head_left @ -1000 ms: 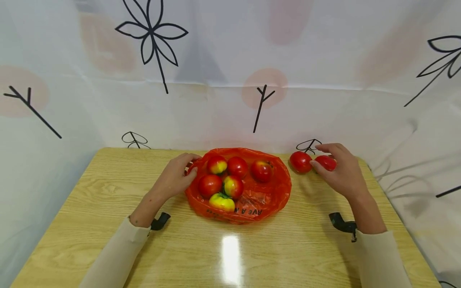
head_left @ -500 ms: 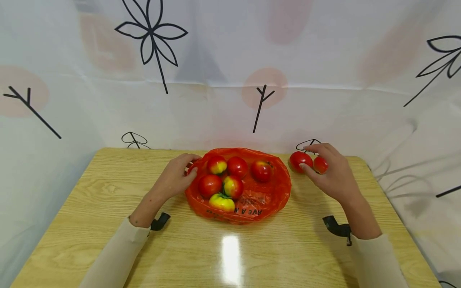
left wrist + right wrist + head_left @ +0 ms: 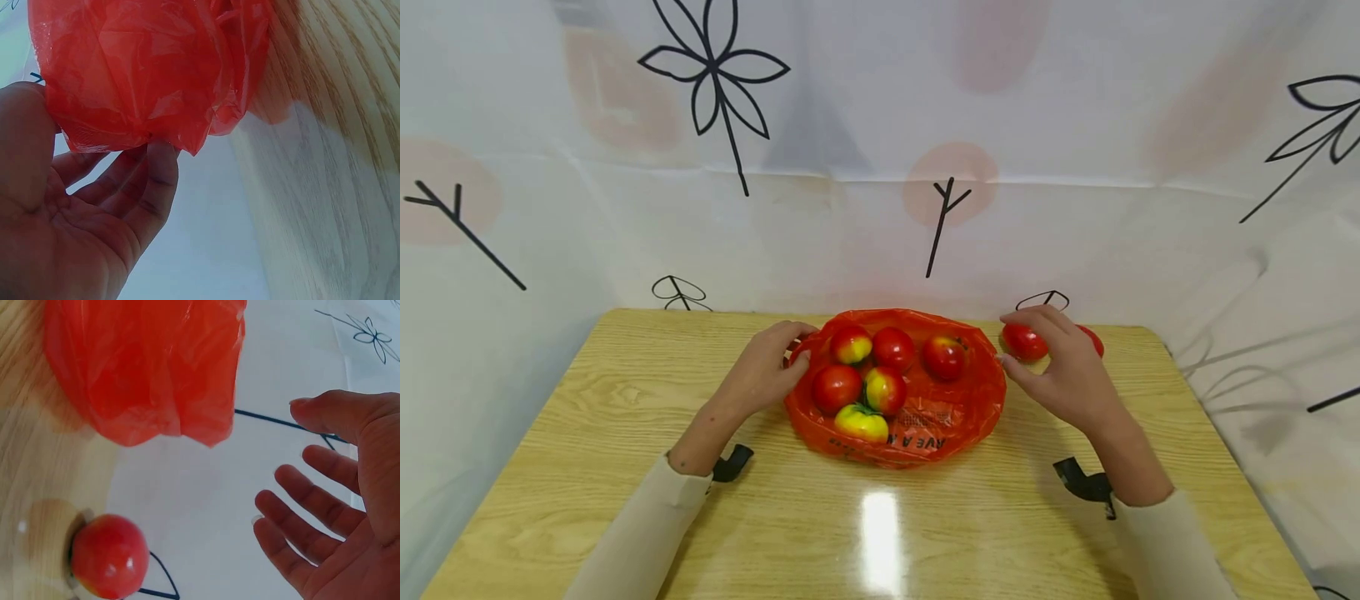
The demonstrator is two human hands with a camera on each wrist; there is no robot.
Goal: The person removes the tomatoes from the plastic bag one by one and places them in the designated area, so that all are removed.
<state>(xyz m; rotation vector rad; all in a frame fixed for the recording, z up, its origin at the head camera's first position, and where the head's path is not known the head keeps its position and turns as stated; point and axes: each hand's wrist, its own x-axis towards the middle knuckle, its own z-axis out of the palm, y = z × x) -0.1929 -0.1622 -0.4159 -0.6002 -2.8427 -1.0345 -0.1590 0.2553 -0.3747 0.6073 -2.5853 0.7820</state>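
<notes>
A red plastic bag (image 3: 925,412) stands with its mouth spread wide on the table. Inside it lie several glossy tomatoes (image 3: 838,388), red or red and yellow, one mostly yellow tomato (image 3: 861,422) with a green stem among them. My left hand (image 3: 767,367) holds the bag's left rim, its fingers (image 3: 159,181) pinching the plastic in the left wrist view. My right hand (image 3: 1060,375), fingers loosely bent and holding nothing, hovers just beside the right rim. In the right wrist view it is apart from the bag (image 3: 156,369). Behind it, two red tomatoes (image 3: 1024,342) are partly hidden.
The wooden table (image 3: 1000,533) ends at the back against a pale cloth (image 3: 850,242) printed with black plant outlines. A red tomato (image 3: 110,556) lies on the wood below the bag in the right wrist view.
My right hand has moved left, from over the two loose tomatoes to the bag's right rim. The left hand, the bag and its tomatoes have stayed in place.
</notes>
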